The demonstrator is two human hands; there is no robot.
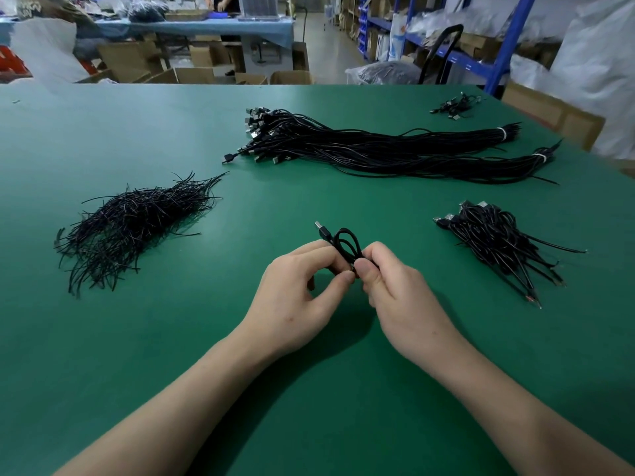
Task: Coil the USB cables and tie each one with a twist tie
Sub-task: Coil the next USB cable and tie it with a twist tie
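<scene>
Black coiled USB cable (346, 247) sits pinched between left hand (302, 297) and right hand (395, 290) fingers (369, 269), its loop rising above them.

Both bare forearms angle in so the left hand (292, 297) and right hand (402, 297) meet up front, thumbs and curled fingers pinching the coiled cable (343, 250) between them.

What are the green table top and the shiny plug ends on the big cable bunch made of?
Table top: probably a rubbery or vinyl mat, matte green with only soft glare. Plug ends: likely metal shells, because they glint silver.
</scene>
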